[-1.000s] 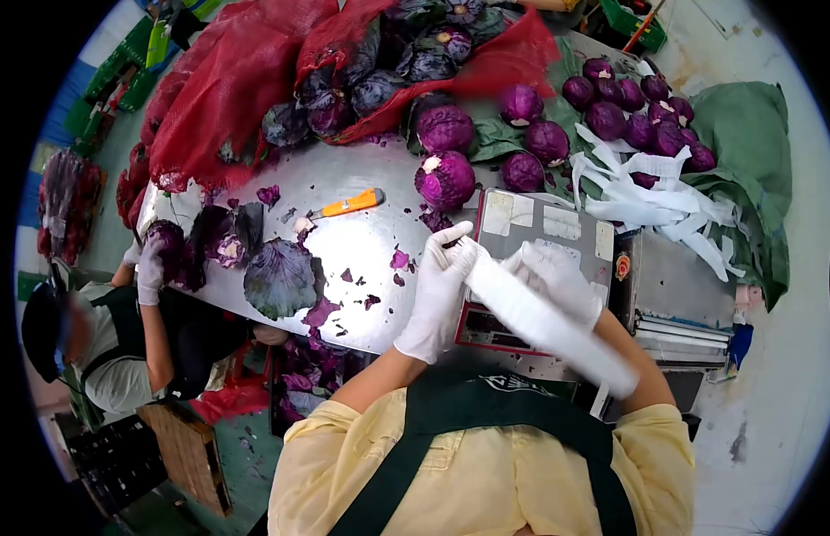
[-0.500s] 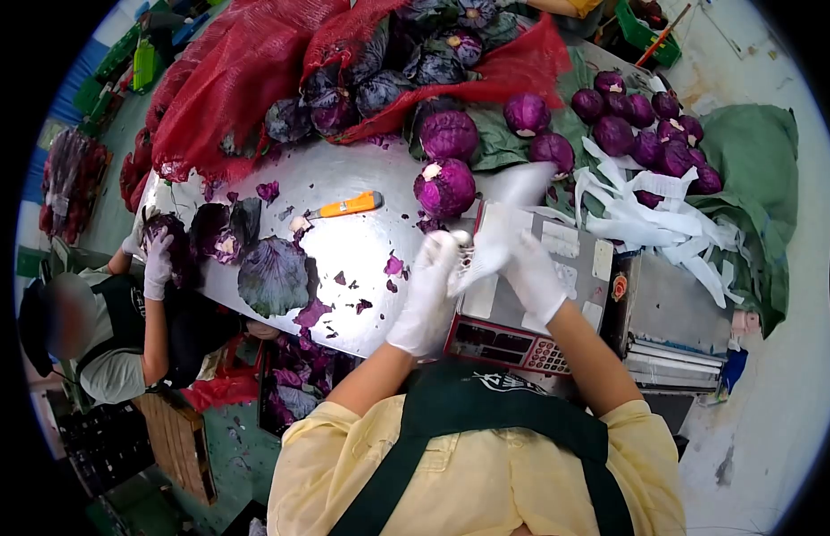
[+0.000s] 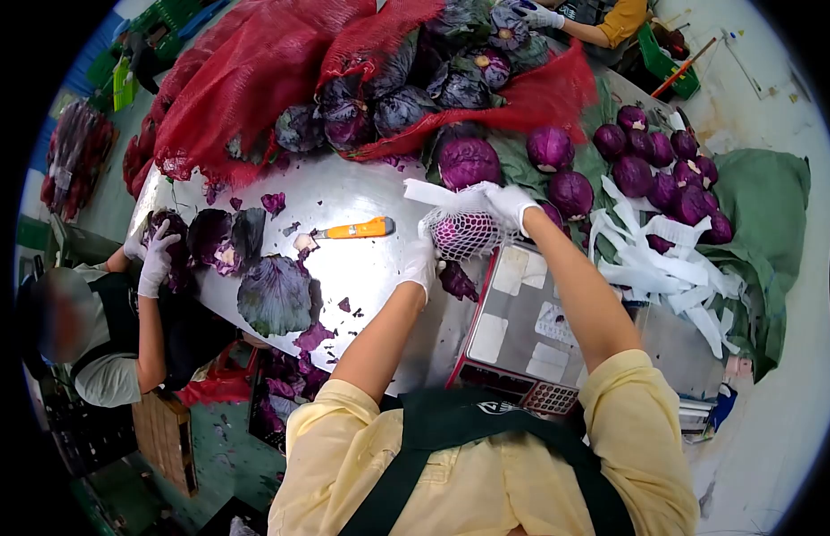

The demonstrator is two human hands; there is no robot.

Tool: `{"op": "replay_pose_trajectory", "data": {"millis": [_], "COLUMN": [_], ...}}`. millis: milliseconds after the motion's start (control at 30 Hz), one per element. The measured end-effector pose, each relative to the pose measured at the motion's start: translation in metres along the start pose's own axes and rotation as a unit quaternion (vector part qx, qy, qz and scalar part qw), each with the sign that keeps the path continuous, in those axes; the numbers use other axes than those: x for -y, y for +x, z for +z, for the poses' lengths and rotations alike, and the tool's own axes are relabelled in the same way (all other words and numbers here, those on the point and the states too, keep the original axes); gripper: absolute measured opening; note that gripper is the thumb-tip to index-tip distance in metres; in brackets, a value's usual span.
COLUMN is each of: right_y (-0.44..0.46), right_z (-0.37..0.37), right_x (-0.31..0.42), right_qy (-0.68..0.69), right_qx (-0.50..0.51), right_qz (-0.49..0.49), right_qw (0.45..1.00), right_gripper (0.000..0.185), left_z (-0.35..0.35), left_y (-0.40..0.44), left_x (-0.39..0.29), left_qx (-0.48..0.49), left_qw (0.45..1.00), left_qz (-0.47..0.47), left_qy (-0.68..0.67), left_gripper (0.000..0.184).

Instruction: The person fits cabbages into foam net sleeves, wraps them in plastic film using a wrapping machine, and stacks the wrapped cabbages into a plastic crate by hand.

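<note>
On a metal counter (image 3: 330,192), just beyond a scale (image 3: 519,308), a purple cabbage (image 3: 466,237) sits with a white mesh sleeve (image 3: 444,196) over it. Gloved left hand (image 3: 419,262) and right hand (image 3: 513,205) both grip the sleeve at opposite sides.

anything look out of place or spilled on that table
Torn purple leaf scraps lie scattered over the metal table, which looks untidy, and an orange cutter lies unheld among them. The mesh-covered cabbage shows no obvious damage.
</note>
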State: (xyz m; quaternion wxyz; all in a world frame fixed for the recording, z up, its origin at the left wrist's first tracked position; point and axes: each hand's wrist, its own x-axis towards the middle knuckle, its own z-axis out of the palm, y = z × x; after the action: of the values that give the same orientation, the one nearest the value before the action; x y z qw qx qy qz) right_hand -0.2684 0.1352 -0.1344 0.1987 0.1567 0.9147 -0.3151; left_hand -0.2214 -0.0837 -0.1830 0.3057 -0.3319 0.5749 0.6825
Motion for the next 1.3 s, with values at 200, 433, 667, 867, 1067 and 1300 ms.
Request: {"op": "replay_pose_trajectory", "data": {"millis": [200,433,667,867,1067,1300], "right_y": [-0.061,-0.234,-0.353,-0.359,-0.337,-0.384], "right_z": [0.005,-0.028,-0.036,-0.05,-0.025,0.03], "right_x": [0.045,0.092,0.075,0.073,0.008,0.001], "right_qy": [0.319,0.206,0.573,0.242,0.401,0.811], "right_qx": [-0.031,-0.163,0.174,0.37,0.131,0.214], "right_qz": [-0.039,-0.258,-0.028,-0.221,-0.159,0.063], "right_qw": [0.947,0.93,0.801,0.869,0.893,0.541], "right_gripper": [0.036,0.025,0.028,0.041,0.04,0.05], "left_z": [-0.014,-0.065,-0.087,-0.071,-0.066,-0.047], "left_y": [0.004,-0.137,-0.229,-0.25,-0.257,-0.222], "left_x": [0.002,-0.006,0.012,0.024,0.02,0.028], "left_qx": [0.066,0.334,0.465,0.465,0.425,0.581], "left_qw": [0.975,0.859,0.835,0.851,0.875,0.738], "left_qz": [0.211,0.212,-0.032,-0.078,0.061,0.013], "left_qy": [0.002,-0.326,-0.292,-0.231,-0.224,-0.343], "left_gripper": [0.051,0.051,0.077,0.08,0.048,0.05]}}
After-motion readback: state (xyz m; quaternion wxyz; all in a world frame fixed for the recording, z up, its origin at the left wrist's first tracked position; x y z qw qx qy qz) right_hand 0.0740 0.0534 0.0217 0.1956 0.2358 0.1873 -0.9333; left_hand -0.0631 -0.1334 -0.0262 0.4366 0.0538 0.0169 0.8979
